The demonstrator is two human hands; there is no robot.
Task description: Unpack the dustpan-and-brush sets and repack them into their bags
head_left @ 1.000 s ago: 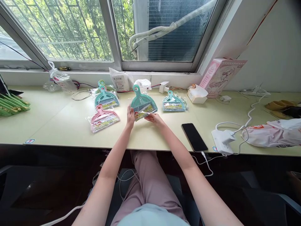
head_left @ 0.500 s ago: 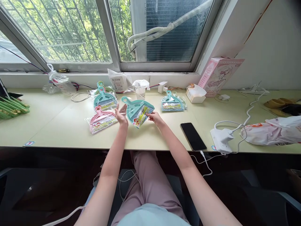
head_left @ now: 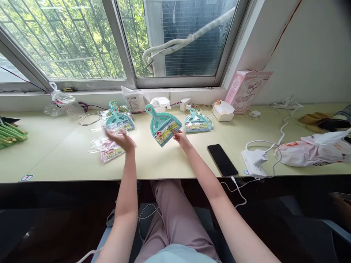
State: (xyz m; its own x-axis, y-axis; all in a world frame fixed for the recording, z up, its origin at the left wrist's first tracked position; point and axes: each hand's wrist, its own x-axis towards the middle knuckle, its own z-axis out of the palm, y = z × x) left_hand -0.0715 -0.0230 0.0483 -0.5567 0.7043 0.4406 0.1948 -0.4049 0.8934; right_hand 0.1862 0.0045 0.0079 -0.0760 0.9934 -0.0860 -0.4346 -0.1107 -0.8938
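Note:
My right hand point(head_left: 180, 138) grips the lower right edge of a teal dustpan-and-brush set point(head_left: 163, 125) with a printed card, holding it tilted above the table. My left hand point(head_left: 122, 140) is raised, fingers spread and holding nothing, over a pink dustpan set point(head_left: 109, 154) in clear wrap, and hides part of it. Whether the hand touches the wrap I cannot tell. Just behind lie wrapped teal dustpan sets point(head_left: 118, 118). Another teal pile of dustpan sets point(head_left: 197, 122) rests to the right of the held one.
A black phone point(head_left: 222, 160) on a cable lies right of my right arm. Beyond it are a white power strip point(head_left: 255, 164) and a plastic bag point(head_left: 312, 151). A tissue box point(head_left: 223, 110) and a pink box point(head_left: 244, 91) stand at the back. Green stalks point(head_left: 12, 135) lie far left.
My left hand has moved left, away from the held teal dustpan set, to above the pink one. The pink set's wrap looks shifted and blurred. My right hand keeps its hold.

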